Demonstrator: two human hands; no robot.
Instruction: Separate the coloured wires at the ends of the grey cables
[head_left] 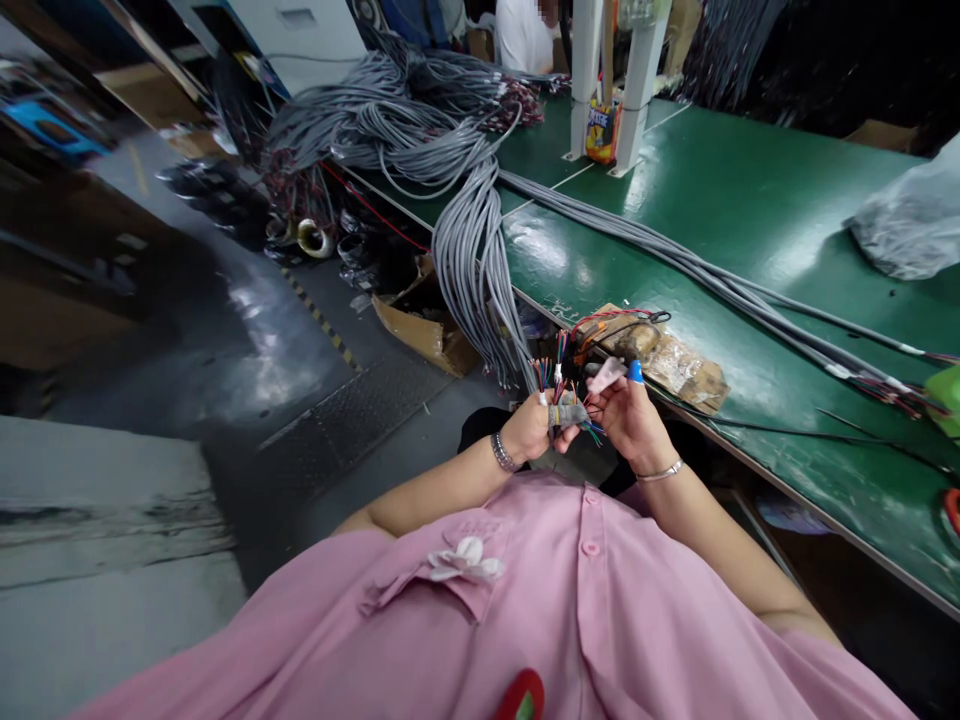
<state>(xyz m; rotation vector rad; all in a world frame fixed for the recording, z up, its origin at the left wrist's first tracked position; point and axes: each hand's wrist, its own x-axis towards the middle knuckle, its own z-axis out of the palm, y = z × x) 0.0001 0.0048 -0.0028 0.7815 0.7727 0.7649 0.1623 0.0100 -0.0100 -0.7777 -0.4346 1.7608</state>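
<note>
Close in front of my body, my left hand [531, 430] is wrapped round the ends of some grey cables, whose thin coloured wires [561, 350] fan out above the fingers. A grey wrapped piece [568, 414] lies across those fingers. Beside it on the right, my right hand [628, 418] has its fingertips bent in at the coloured wires; what they pinch is too small to make out. One of its fingers wears a blue cover [635, 371], and another looks wrapped in pale tape [606, 375]. Long grey cables [480, 240] hang over the table edge just beyond my left hand.
A green table [712, 190] runs along the right, bearing a taped cardboard block [675, 365], a long cable bundle [675, 255] and a plastic bag [911, 225]. White posts [637, 90] stand on it. An open carton [427, 330] is on the floor. Another person [523, 35] is behind.
</note>
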